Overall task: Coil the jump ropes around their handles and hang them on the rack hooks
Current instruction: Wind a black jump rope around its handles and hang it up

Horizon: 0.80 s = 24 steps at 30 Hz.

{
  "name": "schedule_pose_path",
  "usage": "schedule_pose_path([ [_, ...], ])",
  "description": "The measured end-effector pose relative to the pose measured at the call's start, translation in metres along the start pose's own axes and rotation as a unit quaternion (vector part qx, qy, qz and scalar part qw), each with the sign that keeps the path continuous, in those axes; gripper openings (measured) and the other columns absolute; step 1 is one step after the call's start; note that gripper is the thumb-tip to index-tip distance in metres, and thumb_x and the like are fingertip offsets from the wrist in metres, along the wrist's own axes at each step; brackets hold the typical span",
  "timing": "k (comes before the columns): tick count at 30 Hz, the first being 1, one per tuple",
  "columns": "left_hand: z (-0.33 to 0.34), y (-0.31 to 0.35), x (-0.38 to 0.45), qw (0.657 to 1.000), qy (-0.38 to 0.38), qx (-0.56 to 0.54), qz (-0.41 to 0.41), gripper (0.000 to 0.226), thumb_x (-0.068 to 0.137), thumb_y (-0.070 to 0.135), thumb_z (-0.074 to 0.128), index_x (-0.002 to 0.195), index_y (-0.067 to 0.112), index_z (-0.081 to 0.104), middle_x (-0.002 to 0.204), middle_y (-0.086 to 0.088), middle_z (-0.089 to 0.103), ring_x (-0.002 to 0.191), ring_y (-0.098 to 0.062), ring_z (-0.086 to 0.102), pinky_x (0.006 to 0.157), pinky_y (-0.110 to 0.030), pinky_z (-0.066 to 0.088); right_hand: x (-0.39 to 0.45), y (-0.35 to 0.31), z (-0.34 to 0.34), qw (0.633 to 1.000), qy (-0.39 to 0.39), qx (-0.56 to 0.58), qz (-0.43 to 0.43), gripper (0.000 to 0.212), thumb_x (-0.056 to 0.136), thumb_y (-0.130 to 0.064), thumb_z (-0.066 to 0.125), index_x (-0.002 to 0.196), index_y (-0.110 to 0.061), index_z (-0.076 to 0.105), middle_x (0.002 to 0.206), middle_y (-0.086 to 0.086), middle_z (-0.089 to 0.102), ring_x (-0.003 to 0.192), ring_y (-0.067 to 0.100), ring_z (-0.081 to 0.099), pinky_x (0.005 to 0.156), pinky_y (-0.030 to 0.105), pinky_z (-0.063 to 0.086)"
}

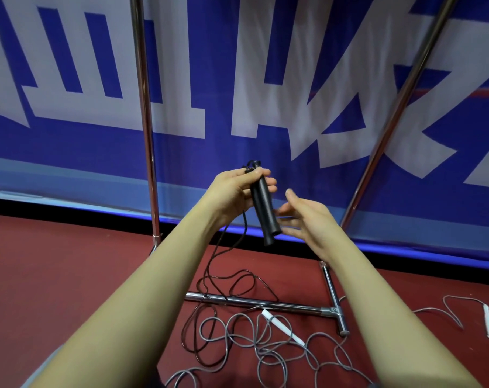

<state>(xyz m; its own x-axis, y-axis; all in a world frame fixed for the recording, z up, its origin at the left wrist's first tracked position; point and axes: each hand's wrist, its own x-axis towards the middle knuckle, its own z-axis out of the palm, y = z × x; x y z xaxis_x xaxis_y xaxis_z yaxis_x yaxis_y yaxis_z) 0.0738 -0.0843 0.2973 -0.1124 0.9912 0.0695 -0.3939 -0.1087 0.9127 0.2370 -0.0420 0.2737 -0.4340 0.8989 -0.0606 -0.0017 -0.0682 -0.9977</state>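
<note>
A blue banner with large white characters spans the far side, a lighter blue band along its lower edge. Below it runs a black strip. The near ground is a dark red floor.

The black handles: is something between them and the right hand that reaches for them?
Nothing visible. The left hand holds the black handles by their top; the open right hand is just beside their lower part, with only air between.
</note>
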Motion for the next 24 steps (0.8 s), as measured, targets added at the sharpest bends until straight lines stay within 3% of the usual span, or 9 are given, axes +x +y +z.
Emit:
schedule_pose_path([
  [3,-0.003,0.006,-0.005,0.989,-0.092,0.091,-0.072,0.017,0.096,0.011,0.050,0.099,0.001,0.064,0.075,-0.006,0.072,0.067,-0.014,0.069,0.068,-0.028,0.058,0.007,0.006,-0.003,0.997,0.072,0.007,-0.040,0.027,0.100,-0.030,0.049,0.085,-0.011,0.061,0.093,0.005,0.067,0.089,0.022,0.064,0.080,0.031,0.052],
  [7,-0.002,0.003,-0.011,0.951,-0.221,0.163,-0.144,0.020,0.089,0.014,0.057,0.101,0.000,0.064,0.075,-0.006,0.070,0.063,-0.013,0.065,0.062,-0.025,0.055,0.013,0.008,-0.003,0.995,0.033,0.061,-0.073,0.031,0.102,-0.032,0.040,0.103,-0.012,0.064,0.110,0.007,0.069,0.111,0.022,0.063,0.101,0.037,0.045],
  [8,-0.001,0.001,-0.011,0.942,-0.245,0.170,-0.151,0.018,0.090,0.013,0.059,0.101,0.000,0.064,0.076,-0.006,0.070,0.063,-0.013,0.065,0.063,-0.025,0.055,0.013,0.008,-0.003,0.995,0.010,0.074,-0.062,0.036,0.102,-0.035,0.037,0.107,-0.011,0.064,0.111,0.009,0.070,0.108,0.020,0.064,0.100,0.037,0.046],
  [10,-0.001,0.000,-0.011,0.934,-0.274,0.169,-0.156,0.019,0.089,0.014,0.057,0.100,0.001,0.065,0.077,-0.006,0.070,0.064,-0.013,0.065,0.064,-0.024,0.054,0.011,0.006,-0.001,0.995,-0.030,0.087,-0.028,0.048,0.103,-0.041,0.030,0.106,-0.008,0.064,0.099,0.010,0.070,0.081,0.014,0.069,0.086,0.035,0.050],
  [12,-0.002,0.000,-0.011,0.936,-0.273,0.165,-0.149,0.022,0.087,0.015,0.055,0.098,0.001,0.065,0.077,-0.007,0.070,0.064,-0.013,0.065,0.064,-0.024,0.053,0.009,0.006,-0.002,0.997,-0.045,0.065,-0.001,0.053,0.103,-0.042,0.026,0.093,-0.007,0.064,0.072,0.007,0.064,0.054,0.012,0.060,0.073,0.034,0.048],
  [14,-0.004,0.001,-0.010,0.941,-0.261,0.164,-0.139,0.024,0.085,0.016,0.055,0.099,-0.002,0.064,0.075,-0.006,0.070,0.062,-0.013,0.064,0.062,-0.021,0.052,0.006,0.005,-0.001,0.997,-0.049,0.053,0.016,0.050,0.103,-0.040,0.029,0.083,-0.008,0.061,0.055,0.000,0.057,0.049,0.012,0.058,0.064,0.030,0.047],
  [20,-0.009,-0.003,-0.004,0.955,-0.207,0.177,-0.121,0.026,0.080,0.019,0.061,0.099,0.001,0.064,0.077,-0.004,0.071,0.061,-0.011,0.064,0.062,-0.021,0.051,0.008,0.002,-0.005,0.991,-0.060,0.116,0.012,0.029,0.098,-0.030,0.045,0.078,-0.010,0.053,0.063,-0.001,0.054,0.060,0.018,0.047,0.059,0.026,0.045],
  [24,-0.013,-0.005,-0.002,0.960,-0.184,0.173,-0.122,0.010,0.078,0.015,0.066,0.085,0.010,0.071,0.078,-0.007,0.070,0.061,-0.014,0.062,0.063,-0.023,0.052,0.007,-0.002,-0.007,0.993,-0.061,0.097,-0.007,0.029,0.097,-0.023,0.046,0.076,-0.006,0.056,0.062,0.001,0.056,0.050,0.013,0.045,0.059,0.028,0.039],
])
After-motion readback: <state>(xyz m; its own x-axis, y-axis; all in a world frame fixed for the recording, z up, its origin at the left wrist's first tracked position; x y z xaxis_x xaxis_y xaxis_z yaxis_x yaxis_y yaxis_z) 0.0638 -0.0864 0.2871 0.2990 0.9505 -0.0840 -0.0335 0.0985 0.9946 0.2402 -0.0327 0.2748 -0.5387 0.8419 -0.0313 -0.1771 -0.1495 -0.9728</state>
